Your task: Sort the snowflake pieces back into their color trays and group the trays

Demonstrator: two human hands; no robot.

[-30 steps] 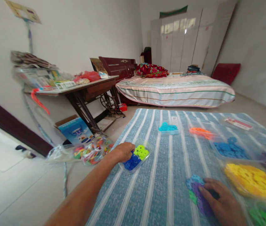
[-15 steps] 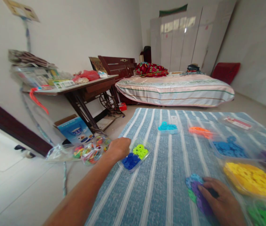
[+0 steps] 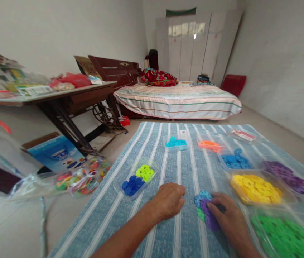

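My left hand [image 3: 169, 200] hovers over the blue striped cloth [image 3: 168, 157], fingers curled; whether it holds a small piece I cannot tell. It sits just left of a flat cluster of joined plastic pieces [image 3: 203, 204] in purple, blue and green. My right hand [image 3: 225, 216] rests on that cluster, pressing its right side, and hides part of it. Behind and left of my left hand lies a clear tray [image 3: 138, 175] with dark blue and lime green pieces.
Clear trays hold cyan [image 3: 176, 142], orange [image 3: 208, 145], blue [image 3: 235, 162], yellow [image 3: 255, 188], purple [image 3: 286, 173] and green [image 3: 286, 234] pieces. A bag of mixed pieces [image 3: 79, 177] and a blue box [image 3: 56, 156] lie on the floor left. Sewing table [image 3: 60, 96] and bed [image 3: 178, 100] stand beyond.
My left hand has drawn back from the blue-and-lime tray to a spot beside the joined cluster. The view has swung right and down. My right hand stays on the cluster.
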